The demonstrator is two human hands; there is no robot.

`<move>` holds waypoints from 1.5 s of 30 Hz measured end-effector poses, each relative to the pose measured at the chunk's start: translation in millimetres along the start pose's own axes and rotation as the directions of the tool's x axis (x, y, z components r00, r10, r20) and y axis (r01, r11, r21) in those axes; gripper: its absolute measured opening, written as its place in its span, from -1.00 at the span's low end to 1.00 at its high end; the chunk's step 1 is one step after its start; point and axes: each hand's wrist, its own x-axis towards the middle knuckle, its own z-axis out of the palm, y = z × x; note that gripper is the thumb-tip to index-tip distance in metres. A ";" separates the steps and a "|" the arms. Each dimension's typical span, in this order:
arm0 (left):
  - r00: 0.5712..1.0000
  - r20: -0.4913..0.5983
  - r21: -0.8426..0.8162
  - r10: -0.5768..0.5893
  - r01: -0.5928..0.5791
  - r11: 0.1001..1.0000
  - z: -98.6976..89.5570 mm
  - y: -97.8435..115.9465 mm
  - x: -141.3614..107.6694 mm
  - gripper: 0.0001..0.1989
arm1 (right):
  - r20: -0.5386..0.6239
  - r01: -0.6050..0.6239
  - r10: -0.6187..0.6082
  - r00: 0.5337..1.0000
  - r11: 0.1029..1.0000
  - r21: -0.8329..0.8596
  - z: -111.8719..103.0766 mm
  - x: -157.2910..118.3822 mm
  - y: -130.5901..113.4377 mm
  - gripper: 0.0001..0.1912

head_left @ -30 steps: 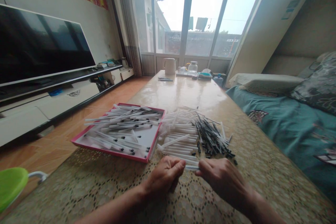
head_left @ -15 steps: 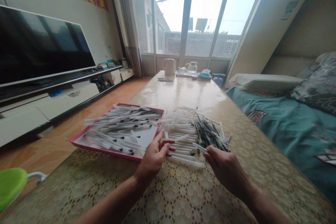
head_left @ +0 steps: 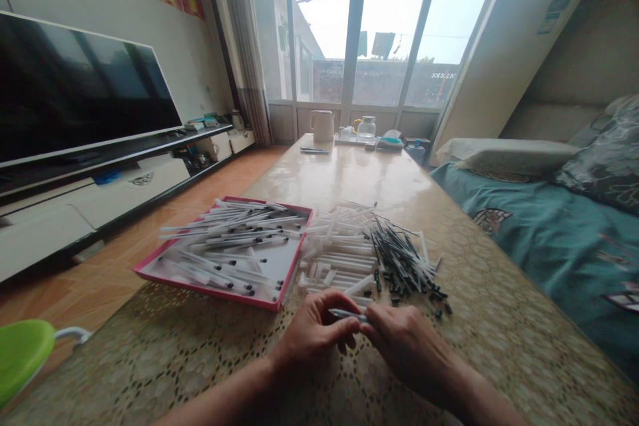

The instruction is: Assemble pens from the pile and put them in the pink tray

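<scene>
Hands [head_left: 314, 336] closed on pen [head_left: 344, 314], pink tray [head_left: 200, 291] holding pens [head_left: 224, 239]

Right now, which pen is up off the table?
The slim pen between the left hand and right hand; the others lie in the pink-edged tray or loose piles.

The left forearm [head_left: 224, 393] and right forearm [head_left: 479, 389] angle inward over the near end of the counter [head_left: 349, 173], bringing the left hand [head_left: 313, 336] and right hand [head_left: 409, 353] together, knuckles up, their curled fingers [head_left: 342, 331] pinching closely side by side.
</scene>
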 end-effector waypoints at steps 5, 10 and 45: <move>0.993 -0.122 -0.170 0.005 -0.026 0.985 -7.2 1.9 1.2 -0.67 | -0.048 -0.207 0.241 0.969 0.907 0.368 -13.9 -5.5 10.1 -0.60; 0.981 -0.195 -0.254 0.013 -0.063 0.965 -8.7 2.0 0.8 -0.69 | 0.074 -0.316 0.342 0.937 0.736 0.599 -16.3 -12.0 28.8 -0.55; 0.969 -0.246 -0.313 0.003 -0.082 0.946 -10.7 0.6 3.7 -0.70 | 0.021 -0.287 0.309 0.951 0.854 0.433 -15.0 -7.8 31.0 -0.76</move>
